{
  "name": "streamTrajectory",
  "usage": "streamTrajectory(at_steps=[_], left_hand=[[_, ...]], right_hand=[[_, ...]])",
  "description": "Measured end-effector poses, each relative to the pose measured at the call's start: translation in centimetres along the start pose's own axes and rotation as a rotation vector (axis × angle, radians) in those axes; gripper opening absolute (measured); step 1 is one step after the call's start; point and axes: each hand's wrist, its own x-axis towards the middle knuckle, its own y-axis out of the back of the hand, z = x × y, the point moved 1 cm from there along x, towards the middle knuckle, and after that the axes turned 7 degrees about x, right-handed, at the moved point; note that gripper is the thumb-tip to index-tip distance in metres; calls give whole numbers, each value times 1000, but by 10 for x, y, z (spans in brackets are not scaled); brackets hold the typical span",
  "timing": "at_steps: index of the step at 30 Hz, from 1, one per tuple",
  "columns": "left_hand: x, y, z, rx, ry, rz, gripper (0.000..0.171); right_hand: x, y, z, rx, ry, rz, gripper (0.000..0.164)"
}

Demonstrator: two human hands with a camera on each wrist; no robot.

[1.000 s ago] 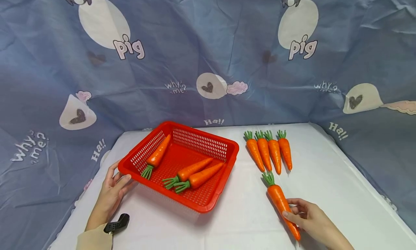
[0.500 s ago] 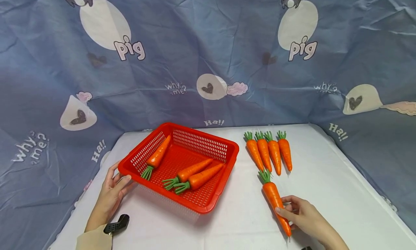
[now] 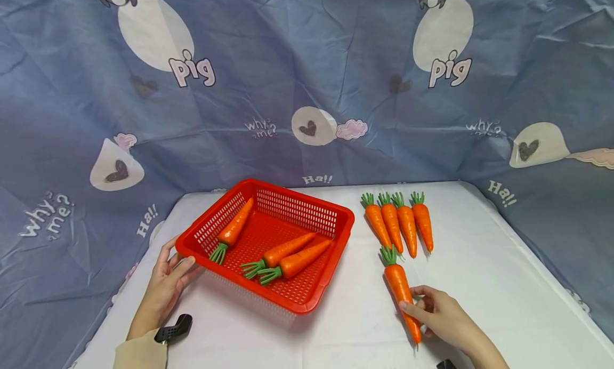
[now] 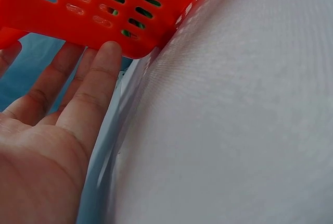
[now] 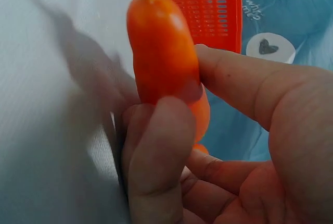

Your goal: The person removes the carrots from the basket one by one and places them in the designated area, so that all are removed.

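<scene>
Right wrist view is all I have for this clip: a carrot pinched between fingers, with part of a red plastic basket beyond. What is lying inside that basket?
Observer: The head view shows three carrots lying in the red plastic basket.
Operator: I can't see the leafy end of the held carrot. Which way does it point?
Observer: In the head view, the held carrot has its green leafy top pointing away from the person, toward four loose carrots.
Operator: And where is the other hand?
Observer: The left hand is at the basket's left corner in the head view.
</scene>
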Motion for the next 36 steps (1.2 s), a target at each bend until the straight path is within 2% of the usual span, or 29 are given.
streamTrajectory(at_steps=[13, 27, 36], left_hand=[[-2, -2, 2, 17, 7, 0, 62], [-1, -2, 3, 8, 12, 2, 63], [-1, -2, 4, 20, 21, 9, 63]], right_hand=[[0, -2, -2, -6, 5, 2, 70], [0, 1, -3, -53, -12, 9, 72], [-2, 7, -2, -66, 7, 6, 69]])
